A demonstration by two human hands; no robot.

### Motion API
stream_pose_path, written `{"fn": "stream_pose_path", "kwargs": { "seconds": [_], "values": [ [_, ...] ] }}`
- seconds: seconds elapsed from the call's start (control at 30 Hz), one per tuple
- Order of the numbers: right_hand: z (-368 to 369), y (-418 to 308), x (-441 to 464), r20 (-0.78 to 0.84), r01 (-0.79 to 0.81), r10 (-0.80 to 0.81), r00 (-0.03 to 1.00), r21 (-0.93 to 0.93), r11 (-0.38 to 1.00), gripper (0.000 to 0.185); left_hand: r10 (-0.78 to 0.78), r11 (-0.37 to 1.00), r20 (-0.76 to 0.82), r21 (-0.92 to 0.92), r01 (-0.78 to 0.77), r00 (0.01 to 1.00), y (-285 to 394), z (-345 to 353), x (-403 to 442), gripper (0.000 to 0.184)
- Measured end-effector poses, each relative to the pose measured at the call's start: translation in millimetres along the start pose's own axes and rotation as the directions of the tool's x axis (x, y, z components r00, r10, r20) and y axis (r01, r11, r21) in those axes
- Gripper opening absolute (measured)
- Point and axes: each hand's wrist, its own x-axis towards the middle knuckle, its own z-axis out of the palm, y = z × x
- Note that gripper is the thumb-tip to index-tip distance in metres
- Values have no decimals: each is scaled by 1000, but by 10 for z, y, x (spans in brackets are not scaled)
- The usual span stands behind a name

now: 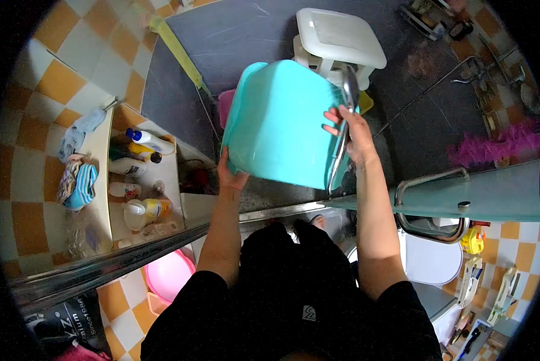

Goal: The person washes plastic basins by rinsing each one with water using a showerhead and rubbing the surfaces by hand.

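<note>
At left, a white plastic bottle with a blue cap (152, 142) lies on a white shelf (103, 180). The left hand (232, 174) has its fingers gripping the lower-left edge of a turquoise, rounded plastic bin (282, 123), held tilted over the dark grey floor (264, 195). Beyond it stands a white plastic stool (341, 39). Along the bin's right side, a shiny silver handheld shower head (350, 90) sits in the curled fingers of the right hand (359, 137); whether these touch the bin, I cannot tell.
</note>
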Motion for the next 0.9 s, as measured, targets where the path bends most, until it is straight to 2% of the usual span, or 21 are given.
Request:
{"fn": "stream_pose_path", "kwargs": {
  "seconds": [0.07, 0.13, 0.2, 0.27, 0.3, 0.37, 0.47, 0.5, 0.63, 0.7, 0.73, 0.8, 0.83, 0.9],
  "values": [
    [-76, 99, -8, 52, -24, 16, 999, 149, 988, 33, -5, 998, 31, -65, 7, 1000, 26, 95, -25, 66],
    [147, 145, -153, 179, -107, 77, 981, 165, 980, 33, 3, 993, 119, -117, 11, 993, -8, 87, 42, 60],
    [324, 319, -175, 345, -137, 108, 932, 59, 989, 38, 27, 989, 261, -144, 11, 965, -54, -18, 198, 55],
    [487, 282, -253, 405, -122, 117, 907, -13, 992, 41, 14, 981, 168, -193, 19, 986, -48, 2, 190, 51],
    [466, 286, -226, 401, -115, 129, 907, -58, 992, 40, 6, 976, 124, -216, 21, 992, -33, 22, 191, 49],
    [308, 327, -134, 384, -101, 150, 911, -147, 984, 39, 42, 975, 159, -221, -6, 986, 6, 17, 139, 50],
    [-115, 488, 23, 172, -56, 119, 978, -332, 942, 37, 122, 979, 152, -178, -94, 981, 30, 5, 115, 53],
    [-153, 477, -3, 146, -59, 109, 983, -311, 949, 36, 154, 980, 143, -151, -132, 978, 46, 20, 118, 54],
    [154, 542, -134, 248, -23, 101, 963, -298, 954, 33, 53, 988, 207, -154, -21, 977, 17, 25, 125, 51],
    [489, 496, -205, 430, 13, 89, 898, -227, 974, 30, -22, 982, 263, -177, 70, 965, -47, -32, 272, 51],
    [593, 448, -220, 507, 39, 71, 859, -204, 978, 30, -9, 985, 250, -167, 52, 968, -57, 24, 272, 52],
    [587, 404, -163, 511, 66, 61, 858, -227, 972, 27, 14, 990, 231, -142, 20, 973, -60, 161, 241, 52],
    [574, 383, -143, 511, 80, 55, 858, -239, 968, 26, 42, 997, 228, -69, -27, 973, -35, 235, 220, 52],
    [365, 424, -87, 405, 90, 61, 912, -345, 934, 26, 110, 990, 232, 63, -128, 967, 22, 406, 198, 51]
  ]
}}
